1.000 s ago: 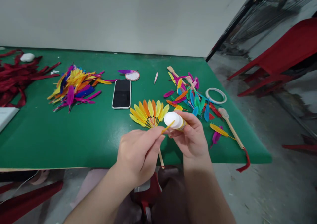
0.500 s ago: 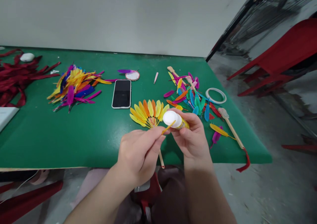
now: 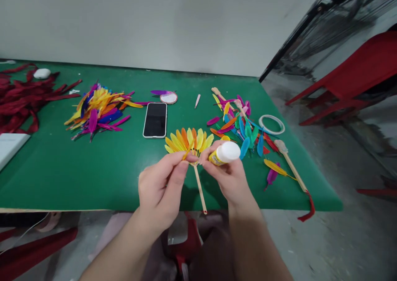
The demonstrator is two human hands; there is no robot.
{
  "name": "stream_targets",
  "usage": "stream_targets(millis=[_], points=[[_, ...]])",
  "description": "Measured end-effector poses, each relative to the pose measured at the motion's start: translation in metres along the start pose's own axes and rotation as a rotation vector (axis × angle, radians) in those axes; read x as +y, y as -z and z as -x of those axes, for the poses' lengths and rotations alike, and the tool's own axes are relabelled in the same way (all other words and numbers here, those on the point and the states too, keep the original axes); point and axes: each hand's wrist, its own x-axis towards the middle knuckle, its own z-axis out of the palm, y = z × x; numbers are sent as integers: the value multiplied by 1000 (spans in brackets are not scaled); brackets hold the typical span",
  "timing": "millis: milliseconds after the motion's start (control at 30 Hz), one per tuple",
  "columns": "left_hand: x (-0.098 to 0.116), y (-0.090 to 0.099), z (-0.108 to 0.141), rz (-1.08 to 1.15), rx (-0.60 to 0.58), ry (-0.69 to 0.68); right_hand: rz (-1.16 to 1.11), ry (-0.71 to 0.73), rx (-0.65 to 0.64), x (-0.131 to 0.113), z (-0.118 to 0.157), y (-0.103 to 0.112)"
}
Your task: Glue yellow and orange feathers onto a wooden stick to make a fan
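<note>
Between thumb and forefinger, my left hand (image 3: 163, 183) pinches a small orange-yellow feather (image 3: 188, 150). My right hand (image 3: 228, 175) is wrapped round a yellow glue bottle (image 3: 216, 157) with a white top, tilted to the right. The fingertips of both hands are close together over the lower part of a fan of yellow and orange feathers (image 3: 176, 141). This fan lies on the green table and has a wooden stick (image 3: 200, 189) pointing towards me. My fingers partly hide the feather bases.
A phone (image 3: 155, 120) and a heap of coloured feathers (image 3: 102, 111) lie to the left, dark red ribbons (image 3: 18, 99) farther left. On the right are more feathers (image 3: 248, 128), a tape roll (image 3: 271, 124) and a stick with a red ribbon (image 3: 293, 165).
The glue bottle has moved right and tipped away from the feather. My left hand has shifted left with the feather, which now points upward over the fan.
</note>
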Motion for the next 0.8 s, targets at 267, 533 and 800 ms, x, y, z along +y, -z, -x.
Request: stream_targets(millis=[267,533,800], points=[[9,3,-8,-93,-188,-45,532,265,114,5,-2,1],[10,-2,-13,-179,-274,-146,509,242,36,1,-2,5],[11,-2,-13,-200,-301,-145,471,225,41,3,-2,5]])
